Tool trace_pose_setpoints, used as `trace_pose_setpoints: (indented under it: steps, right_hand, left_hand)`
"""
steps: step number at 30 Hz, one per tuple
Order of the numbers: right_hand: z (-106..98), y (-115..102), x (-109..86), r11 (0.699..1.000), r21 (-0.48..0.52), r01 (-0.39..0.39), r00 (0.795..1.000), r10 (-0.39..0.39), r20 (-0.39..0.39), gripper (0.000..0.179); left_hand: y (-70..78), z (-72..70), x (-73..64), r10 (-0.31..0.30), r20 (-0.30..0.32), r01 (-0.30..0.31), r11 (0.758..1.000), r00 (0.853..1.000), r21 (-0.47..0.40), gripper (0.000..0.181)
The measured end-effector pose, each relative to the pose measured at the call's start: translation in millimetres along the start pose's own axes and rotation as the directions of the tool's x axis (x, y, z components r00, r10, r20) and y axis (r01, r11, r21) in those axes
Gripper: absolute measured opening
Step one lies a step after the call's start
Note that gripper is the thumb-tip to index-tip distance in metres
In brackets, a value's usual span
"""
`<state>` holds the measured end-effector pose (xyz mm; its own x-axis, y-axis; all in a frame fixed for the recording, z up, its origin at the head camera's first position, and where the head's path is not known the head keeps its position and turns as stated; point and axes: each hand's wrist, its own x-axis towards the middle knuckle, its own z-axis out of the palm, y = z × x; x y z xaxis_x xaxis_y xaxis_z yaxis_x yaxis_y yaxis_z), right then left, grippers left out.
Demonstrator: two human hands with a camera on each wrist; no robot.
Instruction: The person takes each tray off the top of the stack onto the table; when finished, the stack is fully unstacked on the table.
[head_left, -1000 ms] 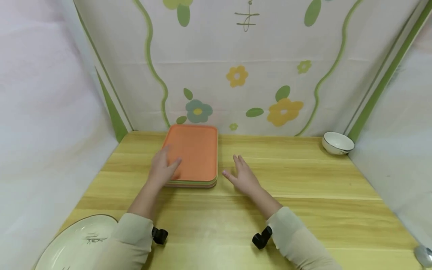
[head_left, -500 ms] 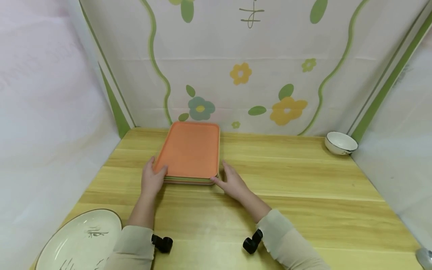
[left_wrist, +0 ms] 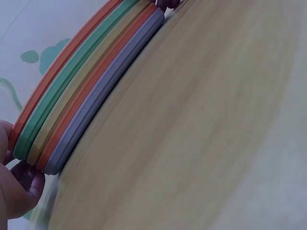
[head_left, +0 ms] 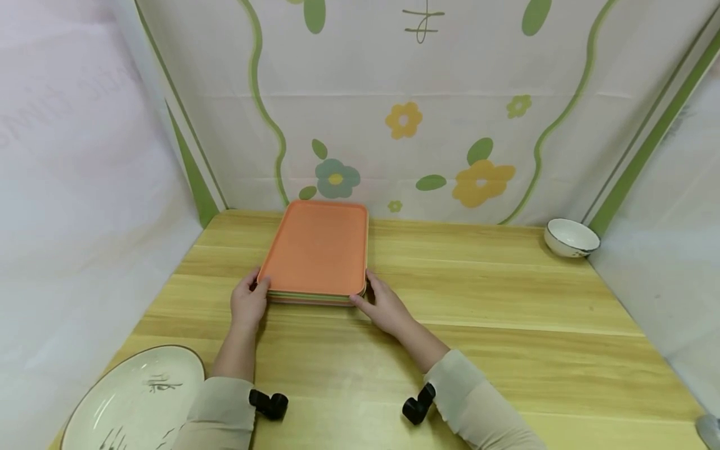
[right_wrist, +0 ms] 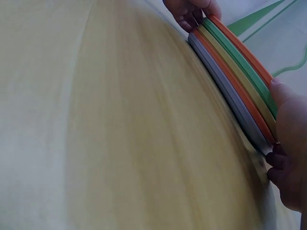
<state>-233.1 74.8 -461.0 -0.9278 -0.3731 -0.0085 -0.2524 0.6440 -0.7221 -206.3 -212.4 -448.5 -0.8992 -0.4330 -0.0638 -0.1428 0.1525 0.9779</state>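
A stack of rectangular trays (head_left: 316, 250) lies at the back left of the wooden table, an orange one on top. From the side, in the left wrist view, the stack (left_wrist: 88, 88) shows orange, green, yellow, orange and grey-purple layers. My left hand (head_left: 248, 304) grips its near left corner, thumb at the top edge and fingers curled at the lower edge. At the near right corner my right hand (head_left: 388, 307) holds it the same way, thumb on the upper rim. In the right wrist view, the right hand's fingers (right_wrist: 277, 165) reach the bottom tray's edge.
A large cream plate (head_left: 137, 400) with dark markings sits at the front left, by my left sleeve. A small white bowl (head_left: 572, 238) stands at the back right corner. A shiny metal object (head_left: 707, 431) is cut off at the right edge. Flower-patterned cloth (head_left: 427, 75) walls the back.
My left hand has moved off the tray top to the stack's near left corner, and my right hand has come left to the right corner. Both now grip the stack. The view has shifted slightly.
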Motion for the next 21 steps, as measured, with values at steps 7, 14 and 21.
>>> trace_pose_setpoints:
  steps: [7,14,21]
  right_hand:
    - [-0.6,-1.0,0.2,1.000,0.004,0.000,1.000,0.000,0.000,0.091]
    - [-1.2,-0.5,1.3,1.000,0.014,0.008,1.000,-0.008,0.001,0.089]
    - [-0.3,0.6,1.6,1.000,0.013,0.009,1.000,-0.009,-0.004,0.088]
  left_hand:
    - [3.1,0.2,-0.8,0.008,-0.012,-0.009,1.000,1.000,-0.026,0.048]
    - [16.7,0.3,-1.5,0.033,-0.054,-0.032,0.999,0.998,0.024,0.047]
    - [32.5,-0.8,-1.3,-0.004,0.030,0.009,0.983,1.000,-0.186,0.049]
